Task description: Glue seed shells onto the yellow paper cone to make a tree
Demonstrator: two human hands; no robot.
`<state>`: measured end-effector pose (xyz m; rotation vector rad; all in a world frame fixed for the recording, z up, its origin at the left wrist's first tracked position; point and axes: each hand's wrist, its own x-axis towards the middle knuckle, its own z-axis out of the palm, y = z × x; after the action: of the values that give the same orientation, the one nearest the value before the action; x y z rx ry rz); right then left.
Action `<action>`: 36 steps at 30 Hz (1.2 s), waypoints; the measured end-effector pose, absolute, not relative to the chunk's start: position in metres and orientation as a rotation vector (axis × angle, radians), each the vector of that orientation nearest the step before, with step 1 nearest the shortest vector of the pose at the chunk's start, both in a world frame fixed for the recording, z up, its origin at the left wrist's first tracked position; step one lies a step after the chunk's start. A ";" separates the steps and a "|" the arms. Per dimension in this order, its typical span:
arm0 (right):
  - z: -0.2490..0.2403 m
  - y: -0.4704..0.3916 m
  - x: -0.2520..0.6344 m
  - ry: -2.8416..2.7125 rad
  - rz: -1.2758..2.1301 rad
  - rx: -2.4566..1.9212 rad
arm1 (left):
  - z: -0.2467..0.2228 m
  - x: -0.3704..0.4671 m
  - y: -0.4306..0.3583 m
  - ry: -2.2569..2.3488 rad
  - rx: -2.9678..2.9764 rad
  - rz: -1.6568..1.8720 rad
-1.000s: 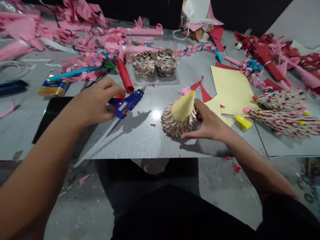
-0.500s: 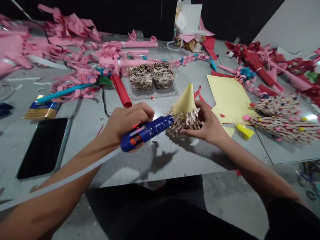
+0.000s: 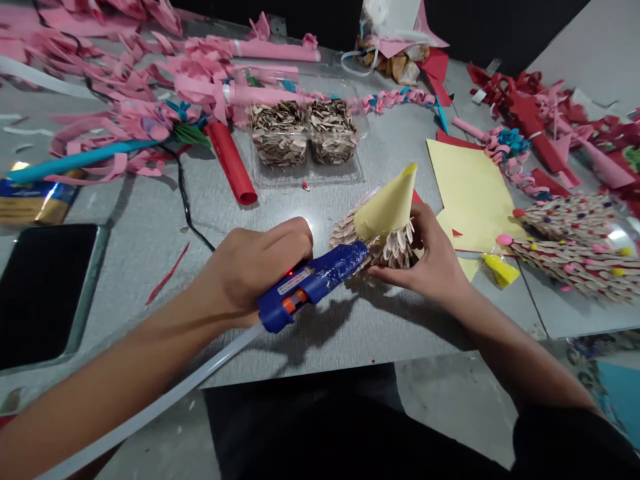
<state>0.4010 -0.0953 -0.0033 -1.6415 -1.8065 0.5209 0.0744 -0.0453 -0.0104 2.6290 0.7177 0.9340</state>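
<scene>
My left hand point(image 3: 267, 263) is closed around a blue glue gun point(image 3: 320, 277), and a long white glue stick point(image 3: 165, 407) trails from its back end. The gun's nozzle points at a yellow paper cone point(image 3: 385, 207) whose lower part is covered in overlapping brownish shells or seed husks point(image 3: 395, 248). My right hand point(image 3: 425, 257) grips that cone from the right, thumb low and fingers behind it. The cone leans to the right, its tip bare. Whether the nozzle touches the husks cannot be made out.
A clear plastic box point(image 3: 307, 143) with husks in two compartments stands behind. Around it lie a red paper roll point(image 3: 233, 163), pink paper strips point(image 3: 115, 120), a phone point(image 3: 47, 293), yellow paper sheets point(image 3: 470, 193) and two decorated husk cones point(image 3: 575, 267) at the right.
The cone has tipped further to the right in my right hand. The glue gun has moved right and slightly down along with it, and the view has shifted.
</scene>
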 end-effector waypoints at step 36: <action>-0.007 -0.101 0.406 -1.901 0.477 -1.546 | -0.011 0.071 -0.046 0.730 2.537 0.800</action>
<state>0.4062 -0.1009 -0.0073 -1.5457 -1.9009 0.4767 0.0714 -0.0464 -0.0108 2.5368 0.7303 0.7998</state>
